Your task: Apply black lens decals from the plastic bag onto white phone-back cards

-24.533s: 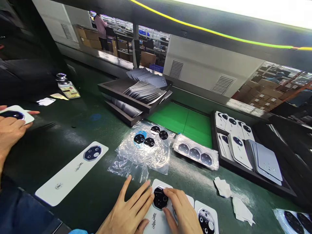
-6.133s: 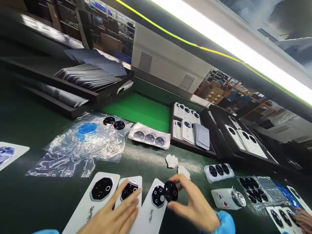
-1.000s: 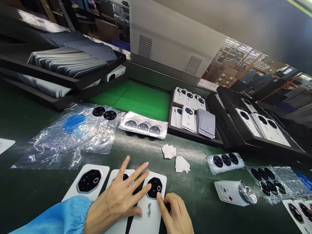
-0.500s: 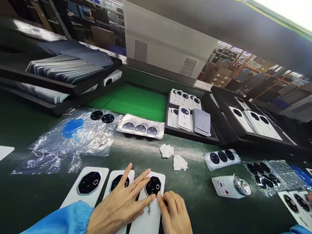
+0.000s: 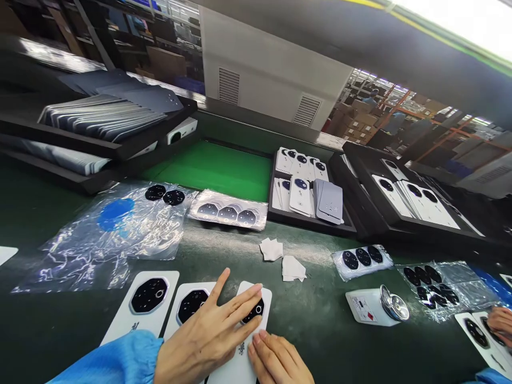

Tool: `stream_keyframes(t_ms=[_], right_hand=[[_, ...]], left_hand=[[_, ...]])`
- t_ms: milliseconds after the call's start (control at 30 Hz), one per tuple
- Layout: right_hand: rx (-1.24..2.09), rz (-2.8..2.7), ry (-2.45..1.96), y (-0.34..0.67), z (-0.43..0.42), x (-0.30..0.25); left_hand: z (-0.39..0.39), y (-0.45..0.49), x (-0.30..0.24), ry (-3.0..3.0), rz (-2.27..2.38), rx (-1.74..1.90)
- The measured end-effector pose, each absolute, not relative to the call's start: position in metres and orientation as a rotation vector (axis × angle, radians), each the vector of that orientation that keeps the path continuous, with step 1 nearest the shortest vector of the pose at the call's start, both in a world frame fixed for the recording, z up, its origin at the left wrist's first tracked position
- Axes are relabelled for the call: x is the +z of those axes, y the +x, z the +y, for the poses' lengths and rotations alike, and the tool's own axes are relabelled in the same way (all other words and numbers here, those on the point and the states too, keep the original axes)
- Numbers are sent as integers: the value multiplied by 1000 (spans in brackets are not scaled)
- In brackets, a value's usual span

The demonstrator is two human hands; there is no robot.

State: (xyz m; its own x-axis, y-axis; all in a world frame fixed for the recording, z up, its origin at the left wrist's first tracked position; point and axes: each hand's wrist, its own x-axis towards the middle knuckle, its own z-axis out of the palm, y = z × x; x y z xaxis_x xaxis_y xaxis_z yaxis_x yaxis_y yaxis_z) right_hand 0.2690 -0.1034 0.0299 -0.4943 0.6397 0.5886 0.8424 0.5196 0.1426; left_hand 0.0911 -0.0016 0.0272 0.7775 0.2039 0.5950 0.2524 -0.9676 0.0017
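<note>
Three white phone back covers lie side by side at the near edge, each with a black octagonal camera plate. My left hand [image 5: 208, 336] lies flat with fingers spread over the rightmost cover [image 5: 244, 341], its fingertips on the camera plate [image 5: 256, 309]. My right hand [image 5: 278, 362] rests on the same cover's lower right edge with the fingers curled together; nothing shows in them. The middle cover [image 5: 188, 309] and the left cover [image 5: 142, 306] lie untouched beside it.
Clear bags with black camera plates [image 5: 164, 194], a packet of plates [image 5: 228, 213], folded wipes [image 5: 282, 258], a small tin can [image 5: 376, 306], and black trays of covers [image 5: 308, 194] stand beyond. Another person's hand [image 5: 500, 322] is at the right edge.
My left hand has slid right so its fingers now cover the camera plate. My right hand has drawn back toward me. The view has tilted slightly.
</note>
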Motion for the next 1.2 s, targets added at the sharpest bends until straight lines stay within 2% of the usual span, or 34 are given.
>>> stream_keyframes(t_ms=[267,633,733,900,1067,1200], right_hand=[[-562,-2233,-1256,264,-99,33],[-630,-2251,-1305,259,-100,36],[-618,-2225,-1301,256,-102,25],[-626,-1860,-1314,249,-103,-3],[-334,-2034,-1420,261,-79,30],[-435,-2200,-1498,265,-60,50]], left_hand=[[-2,105,28,-2878,-530,-778],[-20,113,15,-2623,-792,-927],[-23,111,18,-2562,-802,-874],[-30,103,14,-2504,-768,-911],[-28,99,13,-2499,-769,-988],[-25,98,14,-2513,-730,-988]])
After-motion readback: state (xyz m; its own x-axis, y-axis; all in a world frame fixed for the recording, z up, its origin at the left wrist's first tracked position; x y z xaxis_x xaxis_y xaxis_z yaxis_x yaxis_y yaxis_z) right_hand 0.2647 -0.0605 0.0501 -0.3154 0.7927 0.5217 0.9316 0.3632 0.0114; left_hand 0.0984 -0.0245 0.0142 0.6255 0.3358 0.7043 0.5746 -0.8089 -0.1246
